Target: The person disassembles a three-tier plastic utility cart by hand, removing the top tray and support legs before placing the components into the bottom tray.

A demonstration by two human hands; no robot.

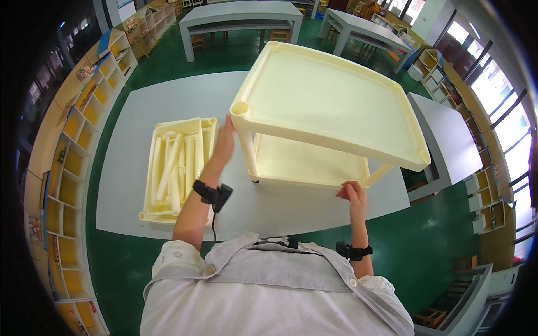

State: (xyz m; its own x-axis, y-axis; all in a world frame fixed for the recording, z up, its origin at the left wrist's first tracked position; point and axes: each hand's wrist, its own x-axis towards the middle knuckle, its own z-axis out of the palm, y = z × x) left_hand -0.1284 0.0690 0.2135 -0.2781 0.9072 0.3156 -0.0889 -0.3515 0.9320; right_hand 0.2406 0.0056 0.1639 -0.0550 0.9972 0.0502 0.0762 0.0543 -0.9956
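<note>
A two-tier cream plastic cart shelf stands on the table, its upper tray (330,103) held above a lower tray (308,159) by round corner posts (247,152). My left hand (225,140) is upright beside the near-left post, fingers stretched out along the upper tray's corner; whether it presses there is hard to tell. Close to the lower tray's front right corner is my right hand (353,193), its fingers loosely bent and apart, with nothing seen in them. Left of the shelf lies another cream tray (150,168) filled with several loose tubes (171,168).
The light grey table (129,129) carries everything. Another grey table (448,140) adjoins at the right, and two more grey tables (241,15) stand farther back. Low cubby shelves (73,168) line the left wall. A black band with a cable (212,195) is around my left wrist.
</note>
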